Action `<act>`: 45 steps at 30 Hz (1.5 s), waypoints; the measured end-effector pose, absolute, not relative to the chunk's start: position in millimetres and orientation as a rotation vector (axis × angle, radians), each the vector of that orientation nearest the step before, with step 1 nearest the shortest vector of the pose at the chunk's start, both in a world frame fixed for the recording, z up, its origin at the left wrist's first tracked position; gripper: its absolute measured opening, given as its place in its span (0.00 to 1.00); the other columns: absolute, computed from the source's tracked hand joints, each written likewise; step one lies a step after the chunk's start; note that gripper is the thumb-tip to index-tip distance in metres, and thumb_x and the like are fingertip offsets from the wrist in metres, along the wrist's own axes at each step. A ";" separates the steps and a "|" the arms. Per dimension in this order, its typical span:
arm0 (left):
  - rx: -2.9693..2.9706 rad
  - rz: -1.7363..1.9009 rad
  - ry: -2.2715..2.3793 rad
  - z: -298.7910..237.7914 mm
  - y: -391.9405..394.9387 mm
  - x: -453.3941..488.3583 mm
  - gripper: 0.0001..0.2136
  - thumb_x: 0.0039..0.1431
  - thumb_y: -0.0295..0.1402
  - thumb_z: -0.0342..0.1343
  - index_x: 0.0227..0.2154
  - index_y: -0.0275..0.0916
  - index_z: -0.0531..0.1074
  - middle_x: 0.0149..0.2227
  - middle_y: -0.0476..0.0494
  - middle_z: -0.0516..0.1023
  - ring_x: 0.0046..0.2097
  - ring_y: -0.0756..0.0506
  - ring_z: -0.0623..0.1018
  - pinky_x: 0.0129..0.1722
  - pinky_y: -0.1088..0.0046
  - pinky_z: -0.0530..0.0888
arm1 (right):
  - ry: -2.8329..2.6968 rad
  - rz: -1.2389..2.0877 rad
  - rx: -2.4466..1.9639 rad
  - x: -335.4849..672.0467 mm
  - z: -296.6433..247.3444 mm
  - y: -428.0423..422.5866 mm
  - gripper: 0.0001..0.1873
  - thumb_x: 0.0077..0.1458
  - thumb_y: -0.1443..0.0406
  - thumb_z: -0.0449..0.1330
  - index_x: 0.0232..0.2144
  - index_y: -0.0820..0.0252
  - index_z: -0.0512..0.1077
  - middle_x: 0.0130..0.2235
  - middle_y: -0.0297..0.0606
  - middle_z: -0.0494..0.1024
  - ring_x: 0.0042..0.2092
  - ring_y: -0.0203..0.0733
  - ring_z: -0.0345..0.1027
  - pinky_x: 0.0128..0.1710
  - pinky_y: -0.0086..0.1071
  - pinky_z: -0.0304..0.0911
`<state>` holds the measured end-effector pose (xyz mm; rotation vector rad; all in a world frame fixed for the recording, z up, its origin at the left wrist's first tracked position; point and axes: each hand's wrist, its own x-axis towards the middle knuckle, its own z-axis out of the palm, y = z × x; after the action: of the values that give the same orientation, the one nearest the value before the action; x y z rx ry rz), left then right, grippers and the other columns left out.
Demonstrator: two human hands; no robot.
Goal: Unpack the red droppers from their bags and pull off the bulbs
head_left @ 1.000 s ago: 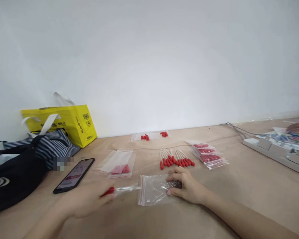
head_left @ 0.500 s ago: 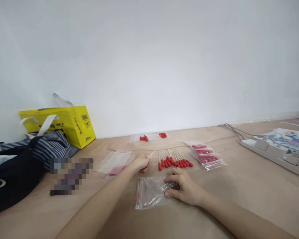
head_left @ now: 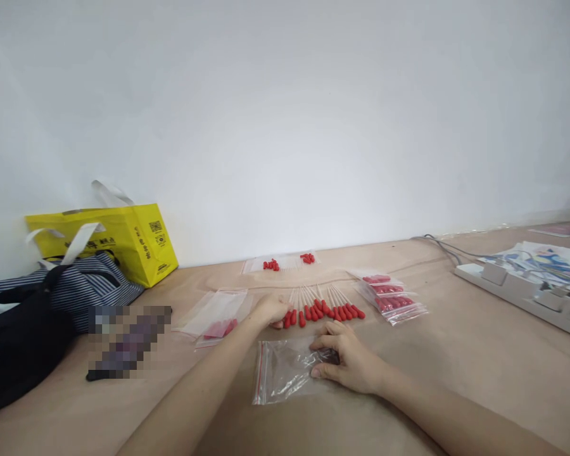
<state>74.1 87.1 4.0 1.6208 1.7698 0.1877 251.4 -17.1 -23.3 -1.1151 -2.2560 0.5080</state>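
Note:
Droppers with red rubber bulbs and thin pale stems (head_left: 317, 309) lie fanned side by side on the table, bulbs toward me. At the left end of this row is my left hand (head_left: 268, 311), its fingers curled against the leftmost dropper (head_left: 287, 319); its fingertips are partly hidden. Just in front of the row, my right hand (head_left: 349, 360) rests on the right part of a clear zip bag (head_left: 281, 373), thumb and fingers apart. The bag lies flat with its red-striped zip edge at the left.
Filled bags of red-bulbed droppers (head_left: 393, 297) overlap on the right. More bags (head_left: 213, 313) lie left, another group (head_left: 272, 265) near the wall. A yellow bag (head_left: 145, 244), striped bag (head_left: 109, 285) and black bag (head_left: 23, 361) stand left; a power strip (head_left: 527, 301) lies right.
My left hand has brought droppers to the row, and two more bulbs now show at its left end. My right hand stays on the clear bag. The view has shifted slightly.

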 end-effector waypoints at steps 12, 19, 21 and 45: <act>1.917 0.486 1.742 13.7 54.4 55.2 0.09 0.57 0.35 0.46 0.32 0.36 0.67 0.29 0.47 0.72 0.34 0.47 0.74 0.33 0.72 0.69 | -2.282 0.527 -1.102 252.8 -20.3 -18.0 0.17 0.46 0.54 0.60 0.36 0.58 0.72 0.38 0.40 0.70 0.41 0.44 0.61 0.43 0.38 0.55; 2.191 0.514 1.442 8.9 -25.0 24.7 0.11 0.43 0.33 0.56 0.32 0.39 0.63 0.34 0.49 0.71 0.36 0.48 0.69 0.37 0.73 0.66 | -2.406 0.555 -0.906 253.5 -17.1 -20.3 0.18 0.50 0.56 0.57 0.42 0.56 0.70 0.41 0.40 0.69 0.43 0.43 0.61 0.45 0.39 0.54; 2.150 0.408 1.406 7.6 -34.0 23.2 0.10 0.42 0.30 0.54 0.31 0.39 0.64 0.30 0.52 0.70 0.32 0.50 0.68 0.33 0.75 0.66 | -2.402 0.517 -0.900 252.7 -17.8 -21.5 0.19 0.50 0.57 0.57 0.45 0.55 0.68 0.43 0.41 0.68 0.45 0.44 0.60 0.46 0.39 0.54; 2.267 0.559 2.034 -9.5 49.3 -97.4 0.24 0.56 0.43 0.35 0.47 0.38 0.68 0.53 0.43 0.67 0.56 0.44 0.63 0.55 0.65 0.57 | -2.396 0.011 -1.075 170.3 -21.5 -11.9 0.08 0.51 0.60 0.54 0.29 0.57 0.70 0.31 0.36 0.72 0.38 0.41 0.59 0.38 0.39 0.48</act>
<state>-97.4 49.3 -9.5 2.2670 2.0343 0.5594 170.3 -11.9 -21.5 -1.0751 -2.3962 0.0106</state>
